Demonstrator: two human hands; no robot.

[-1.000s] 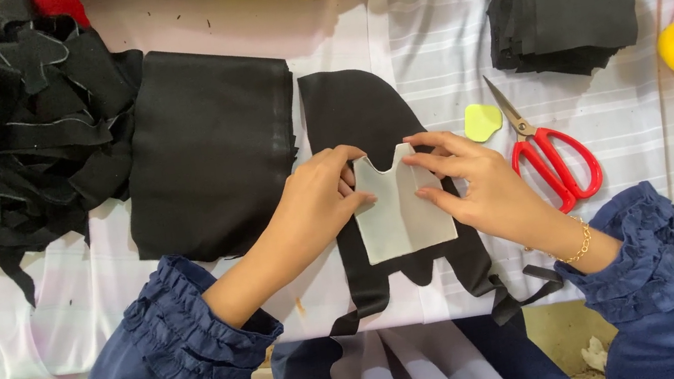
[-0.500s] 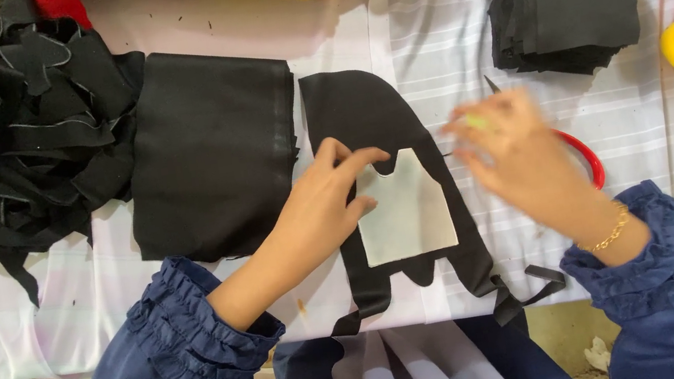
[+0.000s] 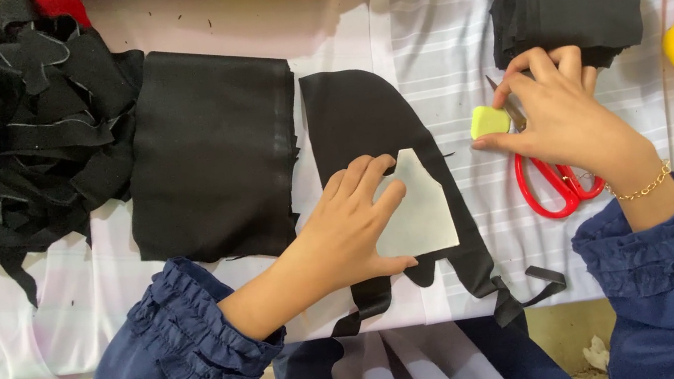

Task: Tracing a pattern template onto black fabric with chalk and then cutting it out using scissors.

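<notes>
view: single head camera, no second view to share with
position: above the near edge of the desk (image 3: 435,12)
facing: almost straight down on the desk, far edge at the top
nearness: close, forearms fill the lower frame

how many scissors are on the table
1: red-handled scissors right of the black cloth piece, partly under the right hand, which touches yellow chalk. More could be hidden under the fabric piles.

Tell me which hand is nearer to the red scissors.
Right. The right hand lies over the red scissors, fingertips at the yellow chalk. The left hand presses the pale template, well apart.
</notes>
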